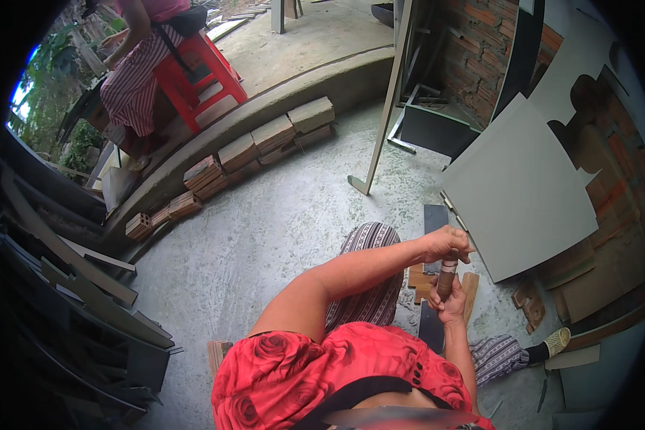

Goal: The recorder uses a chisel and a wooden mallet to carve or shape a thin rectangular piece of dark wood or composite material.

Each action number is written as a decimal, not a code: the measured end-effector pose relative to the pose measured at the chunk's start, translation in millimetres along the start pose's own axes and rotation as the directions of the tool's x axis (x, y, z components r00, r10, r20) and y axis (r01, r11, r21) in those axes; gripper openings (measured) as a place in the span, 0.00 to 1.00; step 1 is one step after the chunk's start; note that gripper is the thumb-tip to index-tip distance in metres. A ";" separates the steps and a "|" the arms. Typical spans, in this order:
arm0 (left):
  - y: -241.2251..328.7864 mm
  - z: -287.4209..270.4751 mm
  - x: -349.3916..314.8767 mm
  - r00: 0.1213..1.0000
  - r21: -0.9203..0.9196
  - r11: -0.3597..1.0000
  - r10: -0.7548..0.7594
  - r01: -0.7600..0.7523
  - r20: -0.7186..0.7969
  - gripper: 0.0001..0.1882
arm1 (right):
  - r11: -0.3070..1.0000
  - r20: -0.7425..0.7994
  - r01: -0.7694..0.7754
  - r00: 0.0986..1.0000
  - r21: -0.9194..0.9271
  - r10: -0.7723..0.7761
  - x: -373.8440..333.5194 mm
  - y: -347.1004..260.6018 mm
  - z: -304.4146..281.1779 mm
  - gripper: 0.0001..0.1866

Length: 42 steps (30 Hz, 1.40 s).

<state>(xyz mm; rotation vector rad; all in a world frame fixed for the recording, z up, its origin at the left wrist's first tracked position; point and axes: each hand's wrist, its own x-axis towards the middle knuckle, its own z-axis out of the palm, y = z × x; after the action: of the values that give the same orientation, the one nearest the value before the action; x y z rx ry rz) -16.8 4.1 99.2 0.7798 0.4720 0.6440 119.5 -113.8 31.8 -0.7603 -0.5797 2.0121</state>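
A brown cylinder (445, 284) with a paler band near its far end stands out between my hands; its exact kind cannot be made out. My right hand (449, 304) is wrapped round its near part. Over the far end, my left hand (443, 245) is closed with its fingers pinched together, and what they grip there is hidden. Below the hands lie wooden pieces (419, 284) and a longer wood strip (470, 294). Dark flat boards lie there too, one beyond my left hand (436, 216) and one beside my right forearm (430, 328).
A large grey panel (530, 201) leans at the right. A thin wooden post (384, 107) stands ahead. Bricks (238, 152) line the raised concrete edge. Dark boards (86, 301) are stacked at the left. Another person (132, 79) sits on a red stool (193, 82) at the far left.
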 end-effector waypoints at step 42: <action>0.7 4.3 1.3 0.924 0.927 0.364 0.378 -0.090 -0.058 0.24 | 0.895 -0.439 0.147 0.831 -0.421 -0.342 -24.0 5.5 3.1 0.24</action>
<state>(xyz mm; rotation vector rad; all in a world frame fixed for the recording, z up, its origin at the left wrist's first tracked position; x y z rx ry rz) -13.6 3.3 102.3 1.8986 1.0244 0.7468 124.2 -137.5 37.3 -1.3185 -0.7103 1.3872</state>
